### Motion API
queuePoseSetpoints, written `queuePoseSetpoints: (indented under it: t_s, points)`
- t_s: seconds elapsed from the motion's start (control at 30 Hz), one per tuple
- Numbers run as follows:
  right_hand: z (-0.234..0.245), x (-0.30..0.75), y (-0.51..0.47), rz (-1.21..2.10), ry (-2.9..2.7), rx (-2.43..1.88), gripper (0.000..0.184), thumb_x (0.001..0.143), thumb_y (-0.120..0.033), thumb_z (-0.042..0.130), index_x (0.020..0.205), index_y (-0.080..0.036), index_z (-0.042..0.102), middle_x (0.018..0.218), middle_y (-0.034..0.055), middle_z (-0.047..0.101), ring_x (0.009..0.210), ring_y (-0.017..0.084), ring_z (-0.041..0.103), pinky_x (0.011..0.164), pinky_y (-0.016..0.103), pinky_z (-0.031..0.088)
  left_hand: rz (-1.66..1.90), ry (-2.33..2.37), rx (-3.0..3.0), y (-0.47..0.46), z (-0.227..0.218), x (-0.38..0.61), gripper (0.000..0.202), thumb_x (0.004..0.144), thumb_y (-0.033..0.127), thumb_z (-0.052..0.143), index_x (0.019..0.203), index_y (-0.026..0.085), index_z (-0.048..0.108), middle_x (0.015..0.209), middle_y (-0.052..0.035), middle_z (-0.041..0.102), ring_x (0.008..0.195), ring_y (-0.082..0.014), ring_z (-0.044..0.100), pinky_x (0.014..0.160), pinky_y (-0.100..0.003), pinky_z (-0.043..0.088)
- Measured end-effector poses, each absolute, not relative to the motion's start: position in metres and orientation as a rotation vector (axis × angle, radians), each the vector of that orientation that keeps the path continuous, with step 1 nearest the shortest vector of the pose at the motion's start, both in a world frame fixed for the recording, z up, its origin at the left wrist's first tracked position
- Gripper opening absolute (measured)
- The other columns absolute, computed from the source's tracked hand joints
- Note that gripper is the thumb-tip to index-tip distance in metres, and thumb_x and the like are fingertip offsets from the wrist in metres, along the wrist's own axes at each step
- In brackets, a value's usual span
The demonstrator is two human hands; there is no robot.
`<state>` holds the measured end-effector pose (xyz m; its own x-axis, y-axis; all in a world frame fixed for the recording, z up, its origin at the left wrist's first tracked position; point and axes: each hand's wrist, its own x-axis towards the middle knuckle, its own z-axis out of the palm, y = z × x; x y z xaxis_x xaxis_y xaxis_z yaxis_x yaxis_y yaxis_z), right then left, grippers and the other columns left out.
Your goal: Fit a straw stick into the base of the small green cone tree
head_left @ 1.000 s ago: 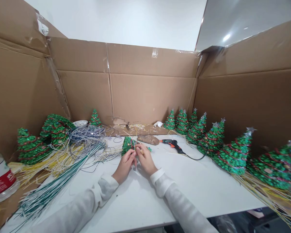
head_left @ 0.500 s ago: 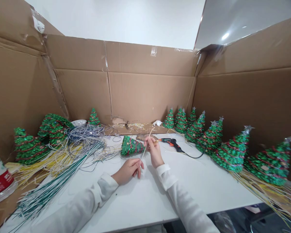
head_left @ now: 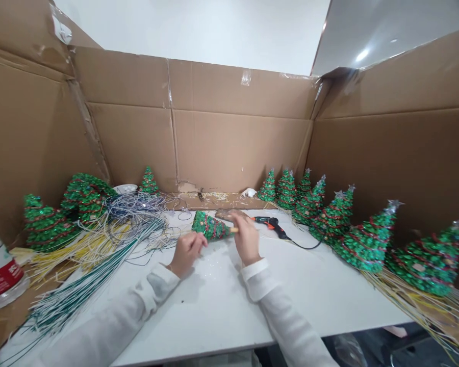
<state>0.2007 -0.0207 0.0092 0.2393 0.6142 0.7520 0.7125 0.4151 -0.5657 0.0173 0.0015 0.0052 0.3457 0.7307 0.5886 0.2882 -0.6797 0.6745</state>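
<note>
A small green tinsel Christmas tree (head_left: 210, 227) with red garland lies on its side on the white table, its tip pointing right. My left hand (head_left: 186, 253) is closed, its fingers curled just in front of the tree's base; anything inside them is hidden. At the tip, my right hand (head_left: 247, 238) has its fingers bent downward, with a short tan piece (head_left: 234, 230) showing beside them. Whether the fingers grip that piece is unclear. A black and orange glue gun (head_left: 273, 224) lies right of my right hand, its nozzle end near the knuckles.
Finished trees (head_left: 367, 239) with silver stars line the right side. At left, more tinsel trees (head_left: 48, 224) stand behind bundles of green and white wires (head_left: 95, 280) and a wire tangle (head_left: 133, 204). A plastic jar (head_left: 2, 275) stands far left. Cardboard walls (head_left: 237, 148) enclose the table.
Both hands held a thin pale strip between them earlier; it no longer shows. My left hand has moved left and away from my right, which has turned downward at the tree's tip.
</note>
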Motion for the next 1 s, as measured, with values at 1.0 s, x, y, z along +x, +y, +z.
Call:
queuePoseSetpoints:
  t_s: [1.0]
  points:
    - [-0.006,0.167,-0.025,-0.091,-1.671,-1.28,0.019,0.09,-0.026,0.039,0.084,-0.02,0.057,0.075,0.0024,0.059,0.073,0.017,0.049,0.063,0.025,0.037,1.018,0.634,1.754,0.02,0.008,0.007,0.027,0.078,0.041,0.051,0.083,0.015,0.054,0.089,-0.0032,0.052,0.085,-0.0162,0.049,0.077,-0.026,0.04]
